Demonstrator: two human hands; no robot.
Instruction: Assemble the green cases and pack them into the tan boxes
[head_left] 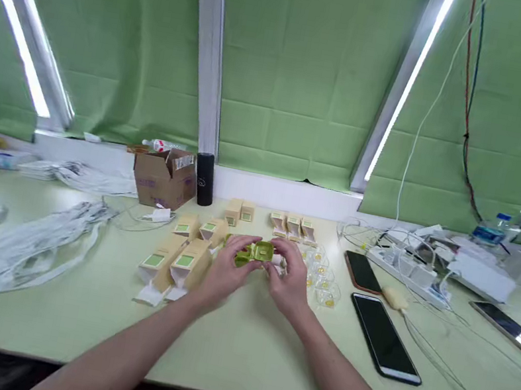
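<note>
Both hands meet over the middle of the table around a small green plastic case (263,251) with a square recess facing up. My left hand (232,263) pinches its left side, where more green plastic shows by the fingers. On the other side, my right hand (290,277) grips the case between thumb and fingers. Something whitish shows by the right fingers, too small to name. Left of my left hand lie several tan cartons (192,260) with green labels and open white flaps. Clear plastic pieces with yellow centres (321,278) are grouped beside my right hand.
Small tan boxes (233,210) and open cartons (294,226) stand farther back. A cardboard box (165,179) and a black cylinder (204,180) are near the wall. Phones (386,338), a power strip (408,273) and cables are at right; white straps (24,247) at left.
</note>
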